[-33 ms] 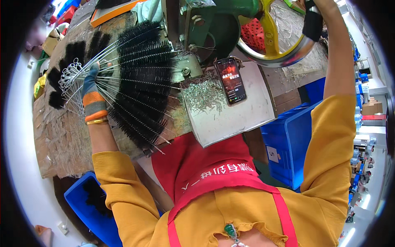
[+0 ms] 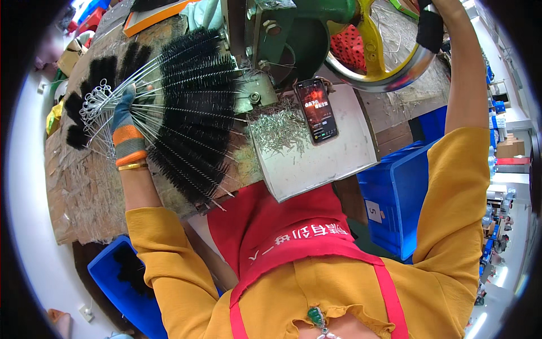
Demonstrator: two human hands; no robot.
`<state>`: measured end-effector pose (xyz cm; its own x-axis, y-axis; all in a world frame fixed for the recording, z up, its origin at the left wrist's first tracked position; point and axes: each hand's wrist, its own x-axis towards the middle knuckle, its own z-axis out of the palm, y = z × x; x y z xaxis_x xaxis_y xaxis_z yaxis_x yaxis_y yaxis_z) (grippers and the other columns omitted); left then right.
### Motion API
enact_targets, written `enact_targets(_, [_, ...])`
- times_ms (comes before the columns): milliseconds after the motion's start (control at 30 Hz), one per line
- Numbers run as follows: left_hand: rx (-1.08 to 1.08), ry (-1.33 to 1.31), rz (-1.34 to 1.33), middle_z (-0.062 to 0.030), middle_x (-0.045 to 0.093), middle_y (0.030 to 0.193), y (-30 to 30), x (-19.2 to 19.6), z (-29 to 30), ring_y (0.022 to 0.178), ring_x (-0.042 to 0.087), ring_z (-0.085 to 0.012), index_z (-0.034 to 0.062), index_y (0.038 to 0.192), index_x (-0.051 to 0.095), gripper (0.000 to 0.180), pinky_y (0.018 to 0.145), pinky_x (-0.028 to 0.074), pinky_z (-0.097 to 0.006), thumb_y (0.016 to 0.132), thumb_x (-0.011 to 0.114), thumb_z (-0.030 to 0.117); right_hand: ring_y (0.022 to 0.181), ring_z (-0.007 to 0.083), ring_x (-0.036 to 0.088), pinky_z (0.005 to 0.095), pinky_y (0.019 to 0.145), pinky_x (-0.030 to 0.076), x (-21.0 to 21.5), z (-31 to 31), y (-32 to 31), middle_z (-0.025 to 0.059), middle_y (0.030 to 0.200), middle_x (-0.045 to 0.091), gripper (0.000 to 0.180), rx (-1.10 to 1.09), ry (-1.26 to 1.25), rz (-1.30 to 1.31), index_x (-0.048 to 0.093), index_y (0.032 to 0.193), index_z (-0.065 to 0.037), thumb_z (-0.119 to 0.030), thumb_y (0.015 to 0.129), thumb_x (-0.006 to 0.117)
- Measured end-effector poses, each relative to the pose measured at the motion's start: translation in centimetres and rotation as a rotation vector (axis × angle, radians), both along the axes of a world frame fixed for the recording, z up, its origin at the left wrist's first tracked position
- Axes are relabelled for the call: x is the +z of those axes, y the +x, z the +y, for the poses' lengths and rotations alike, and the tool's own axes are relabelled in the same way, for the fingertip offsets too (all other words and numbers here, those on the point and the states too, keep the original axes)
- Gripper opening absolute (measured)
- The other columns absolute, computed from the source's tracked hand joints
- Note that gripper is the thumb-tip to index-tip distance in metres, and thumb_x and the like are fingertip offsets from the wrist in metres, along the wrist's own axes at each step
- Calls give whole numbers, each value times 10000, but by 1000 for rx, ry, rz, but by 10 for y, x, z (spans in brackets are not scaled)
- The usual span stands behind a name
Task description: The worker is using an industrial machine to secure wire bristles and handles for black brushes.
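While the fan of black wire brushes (image 2: 186, 107) lies spread across the worn wooden bench (image 2: 84, 186), the left hand (image 2: 125, 121), in a blue glove with an orange cuff, is closed around the twisted wire stems just beside their looped ends, so the bristle ends point toward the green press (image 2: 293, 34). Honestly nothing has really shifted from the earlier frame: same fan, same grip, same spot against the press. So my guess is this is a hold-steady moment, not a change of step.

The right hand (image 2: 432, 25), in a dark glove, is up past the press, wrapped around the rim of the big metal handwheel (image 2: 384, 76) with yellow spokes. It sits in the same place as in the earlier frame too, so I can't tell whether the wheel is turning.

Just below the press there's a grey metal tray (image 2: 327, 164) with a heap of short wire offcuts (image 2: 276, 130) at the end nearest the brushes, and a phone (image 2: 316, 110) with a lit screen lying next to them. Further from the press, right of the tray, sits a blue plastic bin (image 2: 395, 198).
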<state>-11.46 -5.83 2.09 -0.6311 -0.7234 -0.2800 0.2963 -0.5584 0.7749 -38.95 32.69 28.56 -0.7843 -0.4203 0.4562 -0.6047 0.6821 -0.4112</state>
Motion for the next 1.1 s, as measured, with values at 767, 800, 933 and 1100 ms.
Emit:
enact_targets(767, [-73,-59,-56,-73,614,760,16,13,17,609,611,-190,29,884,601,172,565,560,-270,767,677,131,582,169,563,287,559,461,-71,31,64,86,688,559,343,-108,-306,94,506,953,20,-208,716,603])
enact_targets(800, [-97,-44,-13,-74,615,761,15,12,17,604,611,-192,26,878,602,172,558,560,-268,763,680,128,560,171,553,290,531,453,-60,26,62,83,666,553,302,-84,-288,83,529,916,24,-192,713,586])
enact_targets(933, [-27,-53,-83,-66,618,785,8,14,19,607,610,-184,29,860,612,169,552,552,-260,748,692,128,500,175,528,296,449,431,-25,12,48,77,601,537,218,-22,-187,30,594,814,38,-138,703,530])
enact_targets(1100, [50,-152,-172,-76,618,798,2,23,27,627,620,-188,21,867,613,185,567,555,-252,733,700,114,516,169,532,291,462,436,11,-13,31,79,606,538,235,-1,31,-20,567,863,38,-133,705,533])
